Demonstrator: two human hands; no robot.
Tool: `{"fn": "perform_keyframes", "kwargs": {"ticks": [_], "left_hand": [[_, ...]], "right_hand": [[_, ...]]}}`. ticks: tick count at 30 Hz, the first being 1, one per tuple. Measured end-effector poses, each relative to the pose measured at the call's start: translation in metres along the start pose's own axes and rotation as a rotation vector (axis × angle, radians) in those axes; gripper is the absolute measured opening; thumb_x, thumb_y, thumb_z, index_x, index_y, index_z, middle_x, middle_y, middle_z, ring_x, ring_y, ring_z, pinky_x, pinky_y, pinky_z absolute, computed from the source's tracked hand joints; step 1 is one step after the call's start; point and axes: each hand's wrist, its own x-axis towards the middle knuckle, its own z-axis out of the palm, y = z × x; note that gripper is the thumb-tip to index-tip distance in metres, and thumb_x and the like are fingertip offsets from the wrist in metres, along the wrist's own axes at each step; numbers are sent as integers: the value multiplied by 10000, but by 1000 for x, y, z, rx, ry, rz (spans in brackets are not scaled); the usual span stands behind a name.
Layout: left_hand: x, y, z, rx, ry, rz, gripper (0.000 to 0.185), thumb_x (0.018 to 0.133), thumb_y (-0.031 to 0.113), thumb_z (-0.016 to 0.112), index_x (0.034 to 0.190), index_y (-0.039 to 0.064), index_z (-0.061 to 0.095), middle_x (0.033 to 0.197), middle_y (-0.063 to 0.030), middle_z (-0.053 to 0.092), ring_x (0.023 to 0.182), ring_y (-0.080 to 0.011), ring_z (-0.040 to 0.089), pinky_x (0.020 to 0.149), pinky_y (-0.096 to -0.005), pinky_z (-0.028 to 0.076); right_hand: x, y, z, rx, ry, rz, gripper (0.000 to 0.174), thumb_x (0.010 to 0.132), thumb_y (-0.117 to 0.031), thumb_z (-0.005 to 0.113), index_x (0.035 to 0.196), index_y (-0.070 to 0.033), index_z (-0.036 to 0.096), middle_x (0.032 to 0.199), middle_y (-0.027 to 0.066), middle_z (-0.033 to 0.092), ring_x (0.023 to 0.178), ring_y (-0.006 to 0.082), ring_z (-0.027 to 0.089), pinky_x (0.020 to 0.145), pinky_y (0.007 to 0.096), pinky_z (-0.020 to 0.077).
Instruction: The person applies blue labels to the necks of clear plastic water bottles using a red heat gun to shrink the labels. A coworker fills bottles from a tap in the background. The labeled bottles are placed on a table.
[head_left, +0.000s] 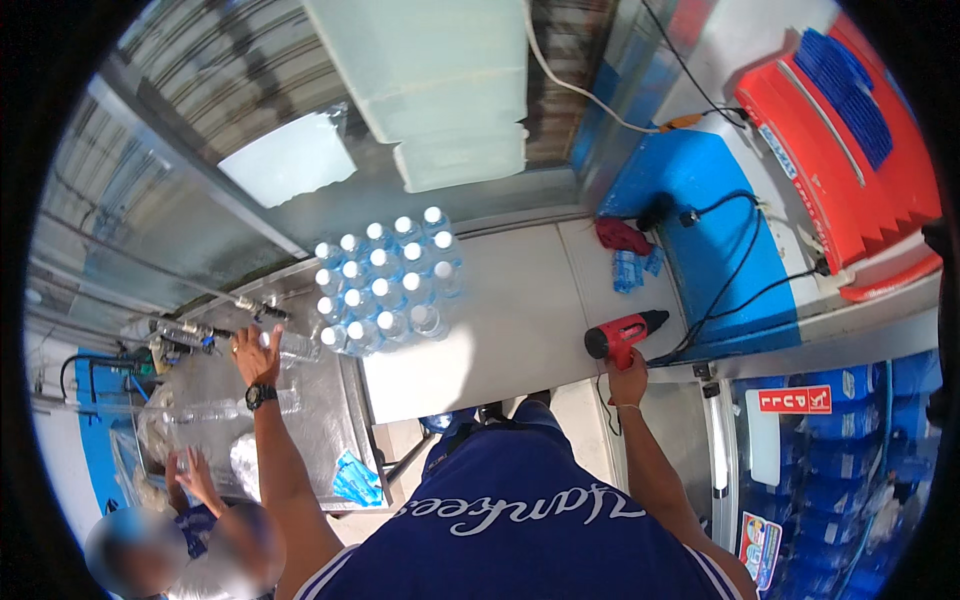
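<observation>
My left hand (256, 358), with a watch at the wrist, is over the stainless-steel counter at left. Its thumb and fingers are around the white-capped end of a clear plastic bottle (300, 348). My right hand (627, 381) grips the handle of a red heat gun (619, 335), its black nozzle aimed right, away from the bottles. Several filled water bottles (386, 262) with white caps stand upright in close rows on the white tabletop (517, 300), between my hands.
Other clear bottles (202, 411) lie on the steel counter (315, 442), near blue-printed plastic sleeves (358, 478). Filling taps (259, 307) jut in at left. Another person's hands (196, 480) are at lower left. Blue sleeves (628, 270), a dark red cloth (622, 236) and power cords (720, 300) lie at right.
</observation>
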Motion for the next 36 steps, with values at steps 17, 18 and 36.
{"fn": "perform_keyframes", "kwargs": {"ticks": [17, 18, 36], "left_hand": [[1, 46, -83, -162, 207, 365, 334, 850, 362, 760, 775, 71, 613, 803, -107, 609, 835, -362, 609, 693, -489, 511], [-3, 52, -97, -183, 218, 390, 319, 838, 342, 765, 764, 72, 610, 793, -102, 603, 825, -356, 607, 682, -484, 509], [-95, 277, -132, -559, 111, 351, 286, 719, 282, 828, 672, 73, 638, 671, -109, 625, 674, -322, 624, 604, -449, 524]], "right_hand": [[4, 8, 11, -65, -87, -82, 706, 790, -359, 871, 1303, 37, 594, 1171, 261, 658, 1123, 450, 620, 992, 517, 506], [4, 10, 12, -70, -90, -83, 711, 789, -359, 872, 1304, 41, 588, 1177, 261, 648, 1118, 454, 618, 991, 519, 506], [15, -14, -11, -13, 29, -202, 633, 806, -252, 826, 1300, 18, 539, 1249, 232, 567, 1235, 421, 542, 1052, 495, 482]]}}
